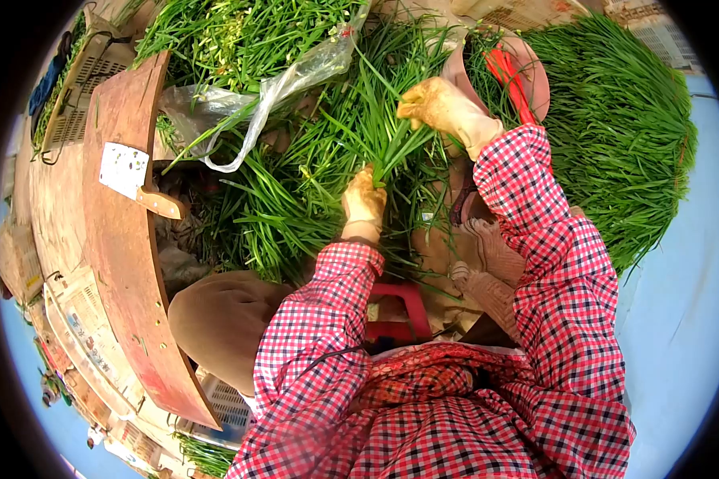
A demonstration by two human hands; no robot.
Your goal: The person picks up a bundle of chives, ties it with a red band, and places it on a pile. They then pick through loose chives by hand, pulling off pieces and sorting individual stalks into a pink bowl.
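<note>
My left hand [363, 206], in a stained pale glove, is closed round the base of a small bunch of garlic chives [393, 152]. The leaves fan upward and to the right from that fist. Above and to the right, my right hand [443, 110], gloved too, has its fingers curled in beside the leaf tips; whatever is inside them is hidden. Loose chives [272, 215] lie in a tangle beneath both hands. A clear plastic bag [284, 92] lies across the heap at upper left.
Left of me a long wooden board [120, 255] carries a cleaver [126, 169] with a wooden handle. A thick stack of chives [623, 128] stands at right, near red strips [513, 84] and a pink rounded object [535, 68]. Plastic crates [88, 343] line the left.
</note>
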